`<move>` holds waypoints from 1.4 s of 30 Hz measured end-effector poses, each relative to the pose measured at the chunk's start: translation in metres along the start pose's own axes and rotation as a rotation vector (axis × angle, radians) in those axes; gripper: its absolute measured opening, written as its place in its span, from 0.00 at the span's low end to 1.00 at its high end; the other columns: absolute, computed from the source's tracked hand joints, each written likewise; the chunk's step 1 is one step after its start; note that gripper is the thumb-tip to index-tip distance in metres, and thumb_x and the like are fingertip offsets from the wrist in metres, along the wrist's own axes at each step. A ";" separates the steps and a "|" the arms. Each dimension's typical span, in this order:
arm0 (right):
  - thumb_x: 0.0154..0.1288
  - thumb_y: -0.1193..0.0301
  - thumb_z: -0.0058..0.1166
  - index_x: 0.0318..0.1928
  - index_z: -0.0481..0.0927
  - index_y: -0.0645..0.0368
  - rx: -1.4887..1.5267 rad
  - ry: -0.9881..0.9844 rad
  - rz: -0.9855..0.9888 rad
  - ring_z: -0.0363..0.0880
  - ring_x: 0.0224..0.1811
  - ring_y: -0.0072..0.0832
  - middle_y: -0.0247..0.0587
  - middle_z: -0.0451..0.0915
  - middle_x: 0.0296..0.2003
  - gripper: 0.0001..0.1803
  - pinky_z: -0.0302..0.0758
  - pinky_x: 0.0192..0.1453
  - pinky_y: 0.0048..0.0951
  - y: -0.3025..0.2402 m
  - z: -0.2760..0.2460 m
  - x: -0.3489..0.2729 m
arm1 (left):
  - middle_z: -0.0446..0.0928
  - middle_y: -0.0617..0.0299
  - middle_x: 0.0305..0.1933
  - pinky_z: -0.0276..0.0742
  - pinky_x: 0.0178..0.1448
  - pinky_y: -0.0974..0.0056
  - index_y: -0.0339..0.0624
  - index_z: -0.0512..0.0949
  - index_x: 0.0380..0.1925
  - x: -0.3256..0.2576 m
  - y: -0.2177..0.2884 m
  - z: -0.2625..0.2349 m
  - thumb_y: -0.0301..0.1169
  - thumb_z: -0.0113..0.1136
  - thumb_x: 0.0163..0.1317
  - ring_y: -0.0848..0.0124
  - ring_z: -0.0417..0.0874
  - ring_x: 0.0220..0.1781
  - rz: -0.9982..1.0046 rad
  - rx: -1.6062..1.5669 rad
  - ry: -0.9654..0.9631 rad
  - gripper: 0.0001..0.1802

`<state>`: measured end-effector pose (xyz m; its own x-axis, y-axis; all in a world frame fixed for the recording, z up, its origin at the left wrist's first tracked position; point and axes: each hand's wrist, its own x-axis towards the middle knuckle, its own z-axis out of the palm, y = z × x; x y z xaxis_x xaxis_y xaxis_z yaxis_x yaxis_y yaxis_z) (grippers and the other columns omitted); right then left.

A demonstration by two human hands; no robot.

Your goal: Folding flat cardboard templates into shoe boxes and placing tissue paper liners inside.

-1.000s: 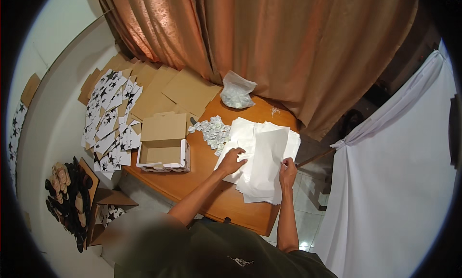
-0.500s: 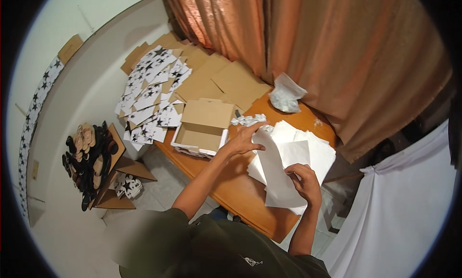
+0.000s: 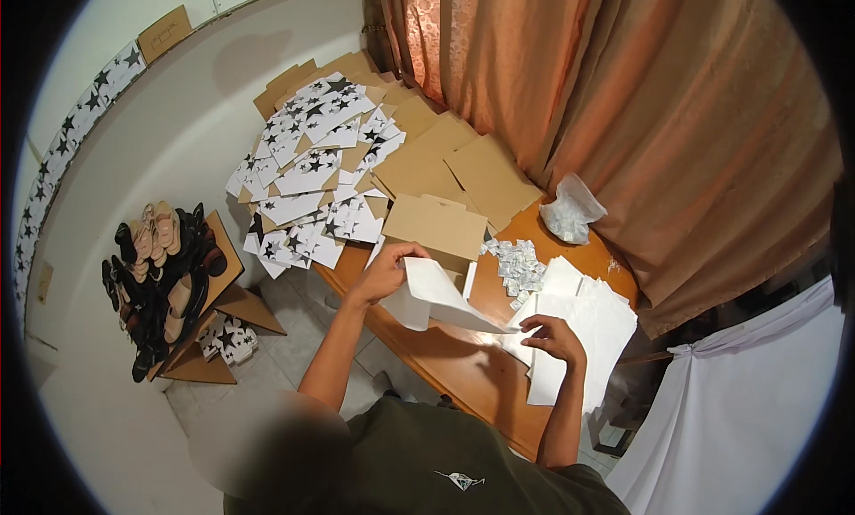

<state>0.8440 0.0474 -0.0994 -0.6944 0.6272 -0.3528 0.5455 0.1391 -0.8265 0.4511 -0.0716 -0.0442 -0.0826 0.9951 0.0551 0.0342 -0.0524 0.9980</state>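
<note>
A sheet of white paper (image 3: 436,294) hangs above the table between my hands. My left hand (image 3: 392,273) is closed on its left end, with the sheet drooping below the fingers. At the sheet's right corner, the fingers of my right hand (image 3: 554,339) are bent round the edge. Just behind the sheet stands an open cardboard box (image 3: 438,225), lid raised; hand and paper hide much of its inside. A loose stack of white paper sheets (image 3: 592,323) lies beside my right hand. Several small white packets (image 3: 518,267) are heaped between box and stack.
Flat brown cardboard pieces (image 3: 427,163) and star-printed white card pieces (image 3: 307,172) cover the far left of the wooden table (image 3: 445,359). A clear plastic bag (image 3: 572,210) sits at the back by the brown curtain (image 3: 677,141). Shoes (image 3: 165,283) are piled at left.
The sheet has moved left from over the paper stack to in front of the open box. My left hand has gone left with it, uncovering the small packets.
</note>
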 end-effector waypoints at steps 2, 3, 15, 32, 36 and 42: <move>0.47 0.59 0.81 0.67 0.73 0.59 -0.135 -0.082 -0.031 0.85 0.51 0.40 0.51 0.82 0.54 0.47 0.83 0.54 0.39 -0.028 0.051 0.047 | 0.83 0.66 0.37 0.78 0.46 0.71 0.37 0.82 0.39 -0.017 -0.008 -0.068 0.21 0.60 0.63 0.80 0.82 0.41 -0.061 -0.107 0.010 0.06; 0.36 0.51 0.85 0.76 0.58 0.56 -0.064 -0.147 0.029 0.77 0.62 0.48 0.58 0.73 0.64 0.68 0.78 0.63 0.45 -0.047 0.083 0.066 | 0.83 0.67 0.38 0.78 0.44 0.72 0.37 0.82 0.39 -0.023 -0.014 -0.099 0.20 0.60 0.64 0.81 0.81 0.39 -0.032 -0.133 0.019 0.05; 0.63 0.69 0.69 0.50 0.83 0.68 0.234 0.270 -0.121 0.85 0.43 0.26 0.42 0.87 0.41 0.19 0.80 0.49 0.30 -0.149 0.297 0.269 | 0.84 0.60 0.40 0.80 0.46 0.71 0.36 0.79 0.37 -0.003 -0.024 -0.334 0.21 0.55 0.69 0.76 0.84 0.42 -0.062 -0.295 -0.002 0.04; 0.62 0.79 0.66 0.58 0.74 0.65 0.930 0.596 -0.033 0.83 0.47 0.29 0.40 0.82 0.49 0.24 0.80 0.55 0.30 -0.087 0.190 0.362 | 0.82 0.52 0.50 0.86 0.54 0.53 0.32 0.75 0.55 0.095 -0.189 -0.338 0.28 0.61 0.69 0.59 0.87 0.48 -0.446 -0.778 0.310 0.18; 0.61 0.81 0.64 0.55 0.78 0.68 0.794 0.553 -0.001 0.83 0.46 0.26 0.43 0.85 0.46 0.20 0.79 0.54 0.29 -0.077 0.156 0.398 | 0.83 0.52 0.49 0.85 0.52 0.58 0.32 0.75 0.57 0.122 -0.188 -0.332 0.27 0.60 0.69 0.62 0.87 0.48 -0.526 -0.503 0.401 0.19; 0.61 0.79 0.65 0.54 0.78 0.68 0.321 0.733 0.042 0.83 0.40 0.24 0.42 0.86 0.41 0.20 0.79 0.45 0.25 -0.043 0.088 0.440 | 0.85 0.55 0.40 0.81 0.43 0.66 0.32 0.76 0.50 0.175 -0.237 -0.300 0.21 0.62 0.66 0.70 0.86 0.40 -0.418 0.000 0.429 0.14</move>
<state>0.4733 0.2496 -0.2574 -0.1300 0.9864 -0.1007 0.3256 -0.0534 -0.9440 0.1293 0.0897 -0.2624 -0.4838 0.8084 -0.3353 -0.0877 0.3364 0.9376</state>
